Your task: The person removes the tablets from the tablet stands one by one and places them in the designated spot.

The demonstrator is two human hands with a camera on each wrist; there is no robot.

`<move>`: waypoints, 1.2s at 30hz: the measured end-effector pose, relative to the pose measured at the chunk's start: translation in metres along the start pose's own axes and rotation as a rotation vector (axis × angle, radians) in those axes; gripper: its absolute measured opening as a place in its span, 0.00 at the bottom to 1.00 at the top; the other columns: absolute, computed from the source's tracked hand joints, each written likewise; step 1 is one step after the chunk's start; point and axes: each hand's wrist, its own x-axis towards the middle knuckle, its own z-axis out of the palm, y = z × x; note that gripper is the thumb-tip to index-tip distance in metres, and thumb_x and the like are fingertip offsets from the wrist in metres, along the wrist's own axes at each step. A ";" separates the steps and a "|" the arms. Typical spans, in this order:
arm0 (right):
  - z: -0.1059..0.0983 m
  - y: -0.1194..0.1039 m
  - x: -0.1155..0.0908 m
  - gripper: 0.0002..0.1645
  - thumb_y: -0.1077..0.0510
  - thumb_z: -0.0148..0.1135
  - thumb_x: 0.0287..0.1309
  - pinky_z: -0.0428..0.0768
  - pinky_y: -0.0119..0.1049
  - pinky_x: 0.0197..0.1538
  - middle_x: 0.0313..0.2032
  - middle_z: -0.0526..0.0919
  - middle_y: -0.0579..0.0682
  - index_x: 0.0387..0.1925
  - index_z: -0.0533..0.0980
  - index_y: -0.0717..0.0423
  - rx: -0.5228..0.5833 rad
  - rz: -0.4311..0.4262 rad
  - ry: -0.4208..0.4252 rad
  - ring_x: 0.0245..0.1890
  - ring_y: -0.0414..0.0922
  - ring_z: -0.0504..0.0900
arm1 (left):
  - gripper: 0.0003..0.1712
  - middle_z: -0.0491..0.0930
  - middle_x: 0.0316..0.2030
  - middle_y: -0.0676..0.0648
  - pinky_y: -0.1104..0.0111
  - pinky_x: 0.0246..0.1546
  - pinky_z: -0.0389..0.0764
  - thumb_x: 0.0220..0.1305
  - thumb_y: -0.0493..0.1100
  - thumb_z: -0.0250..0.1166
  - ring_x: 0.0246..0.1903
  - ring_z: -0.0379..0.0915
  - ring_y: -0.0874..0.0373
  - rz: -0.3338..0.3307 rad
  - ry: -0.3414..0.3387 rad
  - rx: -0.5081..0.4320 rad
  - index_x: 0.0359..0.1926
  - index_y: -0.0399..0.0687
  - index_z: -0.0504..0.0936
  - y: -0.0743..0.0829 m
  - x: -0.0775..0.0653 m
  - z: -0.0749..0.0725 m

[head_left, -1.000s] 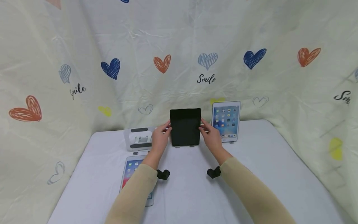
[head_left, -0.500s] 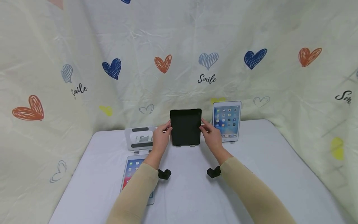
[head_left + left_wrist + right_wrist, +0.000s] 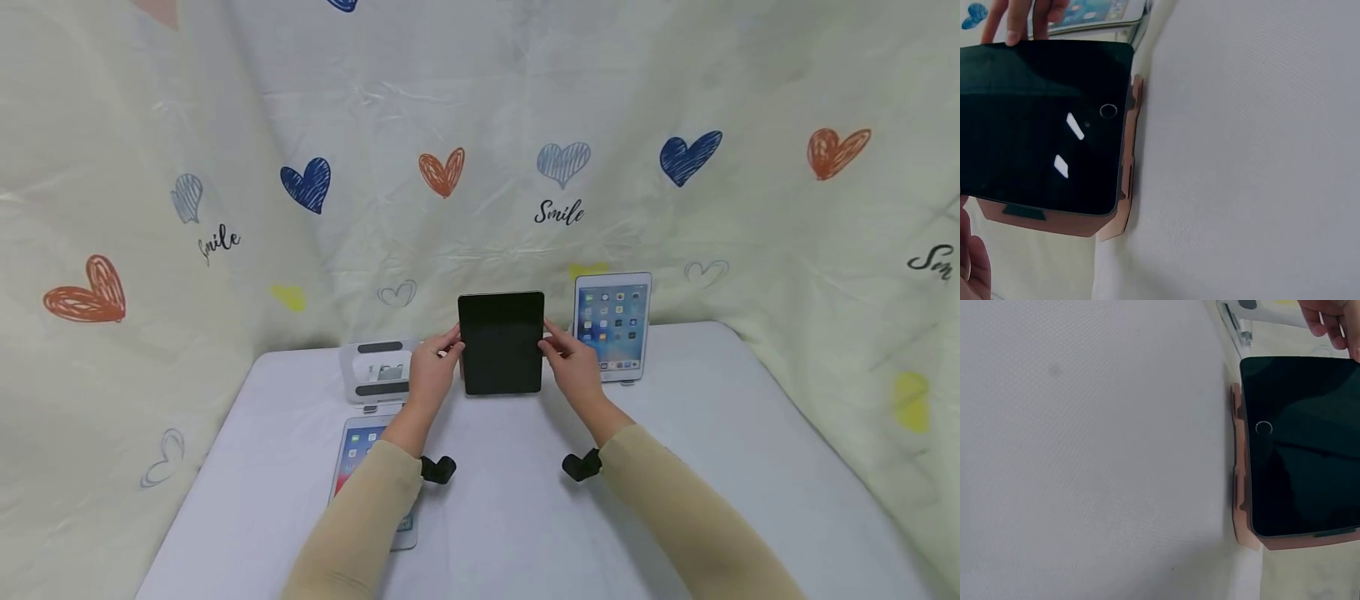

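Note:
A black tablet point(image 3: 502, 346) with a dark screen stands nearly upright at the back of the table. My left hand point(image 3: 431, 371) pinches its left edge between thumb and fingers. On the opposite edge, my right hand point(image 3: 577, 371) pinches at about the same height. Behind the tablet is a rose-coloured tablet stand point(image 3: 1060, 223), mostly hidden by it in both wrist views. The stand's lower lip point(image 3: 1240, 472) shows just past the tablet's home-button end, and the tablet's lower edge overlaps it in the head view.
To the right, a white tablet point(image 3: 612, 325) with a lit screen leans on its own stand. A white stand point(image 3: 375, 371) with dark pads is at the back left. Another lit white tablet point(image 3: 405, 537) lies in front of it, partly under my left sleeve.
The tablet's lower edge has come slightly forward and down, covering the stand's two small hooks that showed beneath it before. Both hands keep their grip. The head view has shifted slightly.

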 end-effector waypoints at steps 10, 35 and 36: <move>-0.010 -0.007 -0.005 0.27 0.56 0.64 0.66 0.79 0.33 0.35 0.42 0.87 0.54 0.66 0.74 0.44 -0.017 0.028 -0.064 0.35 0.47 0.83 | 0.20 0.86 0.40 0.49 0.67 0.37 0.76 0.65 0.41 0.68 0.40 0.77 0.55 0.021 -0.017 0.031 0.58 0.54 0.84 0.004 -0.007 -0.006; -0.030 -0.023 -0.031 0.30 0.56 0.62 0.68 0.83 0.39 0.36 0.45 0.85 0.56 0.69 0.70 0.44 0.041 0.203 -0.232 0.37 0.52 0.83 | 0.21 0.84 0.41 0.52 0.64 0.41 0.78 0.67 0.44 0.66 0.40 0.74 0.56 -0.067 -0.151 0.024 0.61 0.56 0.80 0.019 -0.039 -0.024; -0.030 -0.023 -0.032 0.30 0.56 0.62 0.68 0.82 0.38 0.36 0.45 0.85 0.56 0.70 0.70 0.44 0.042 0.214 -0.236 0.37 0.53 0.83 | 0.22 0.84 0.41 0.52 0.64 0.41 0.78 0.68 0.44 0.66 0.40 0.74 0.57 -0.068 -0.163 0.029 0.62 0.56 0.80 0.020 -0.041 -0.025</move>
